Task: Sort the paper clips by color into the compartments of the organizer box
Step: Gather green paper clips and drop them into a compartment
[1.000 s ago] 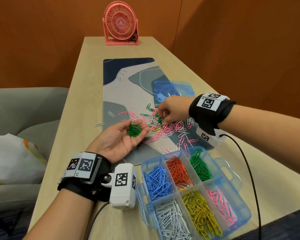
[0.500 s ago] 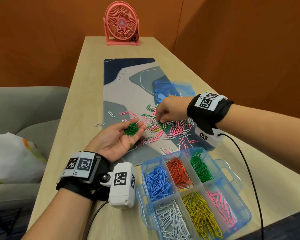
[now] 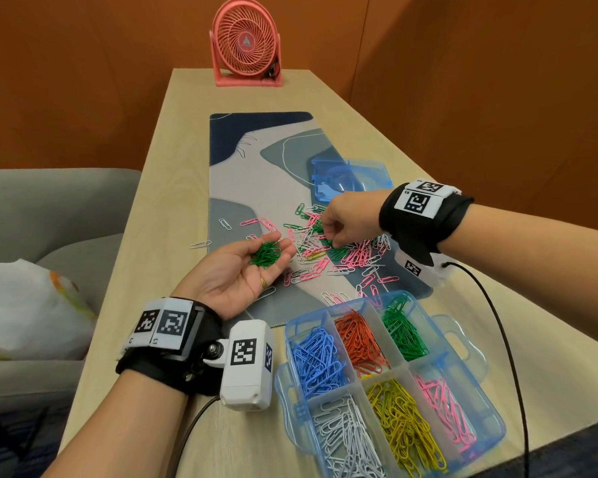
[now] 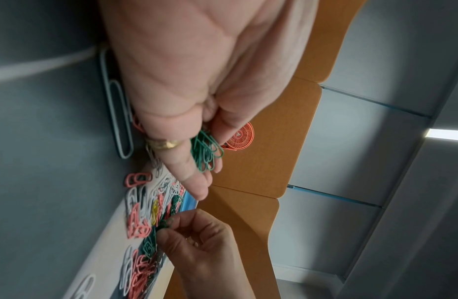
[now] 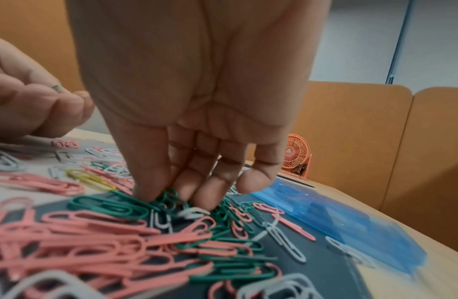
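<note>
Already most of the sorting looks done: the organizer box at the near right of the desk holds blue, orange, green, white, yellow and pink paper clips, each colour in its own compartment, with the green compartment at the far right corner partly filled. What is left is the loose pile on the mat, mostly pink and white with a good many green clips and at least one yellow. The left hand lies palm up with fingers relaxed, cradling a small heap of green clips beside the pile; these are not yet in the box. The right hand reaches down into the pile, its fingertips closed on green clips there. Compared with a second ago, the right hand has shifted slightly toward the far side of the pile and dipped lower, while the left palm has stayed put with much the same heap; the box contents look unchanged
</note>
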Demonstrator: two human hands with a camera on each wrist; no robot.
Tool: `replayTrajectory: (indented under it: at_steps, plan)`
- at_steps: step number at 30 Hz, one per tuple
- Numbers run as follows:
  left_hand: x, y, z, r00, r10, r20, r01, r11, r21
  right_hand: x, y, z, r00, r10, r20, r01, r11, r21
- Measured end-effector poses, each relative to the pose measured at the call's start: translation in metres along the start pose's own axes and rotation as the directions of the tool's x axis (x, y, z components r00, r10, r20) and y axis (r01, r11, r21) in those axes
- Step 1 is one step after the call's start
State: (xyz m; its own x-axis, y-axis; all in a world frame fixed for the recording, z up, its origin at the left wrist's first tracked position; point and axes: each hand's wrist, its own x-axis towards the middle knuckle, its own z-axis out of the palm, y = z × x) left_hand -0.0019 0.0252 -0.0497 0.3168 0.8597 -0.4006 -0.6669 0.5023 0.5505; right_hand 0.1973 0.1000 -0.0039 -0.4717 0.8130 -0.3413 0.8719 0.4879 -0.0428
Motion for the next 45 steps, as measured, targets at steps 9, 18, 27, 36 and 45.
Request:
replayTrajectory:
  at_steps: [9, 18, 27, 36, 45]
  plan:
    - [-0.001, -0.001, 0.002, 0.998, -0.063, 0.026, 0.063, 0.998, 0.006, -0.007, -0.012, -0.024, 0.995, -0.041, -0.093, 0.06, 0.975, 0.214]
    - [0.003, -0.001, 0.001, 0.997, -0.06, 0.047, 0.064, 0.993, -0.099, -0.005, -0.057, -0.038, 0.978, -0.18, -0.105, 0.207, 0.889, 0.408]
    - [0.001, 0.001, 0.0, 0.996, -0.064, 0.054, 0.069, 0.993, -0.096, -0.01, -0.012, -0.016, 1.0, -0.004, 0.024, 0.003, 1.0, 0.029]
    - [-0.001, 0.003, 0.0, 0.998, -0.03, 0.062, 0.034, 0.996, -0.077, -0.009, 0.002, 0.0, 1.0, 0.008, 0.019, -0.009, 0.998, 0.069]
    - [-0.002, 0.002, 0.0, 0.998, -0.038, 0.059, 0.042, 0.997, -0.059, -0.012, 0.0, 0.003, 0.999, -0.026, 0.043, 0.024, 0.999, 0.037]
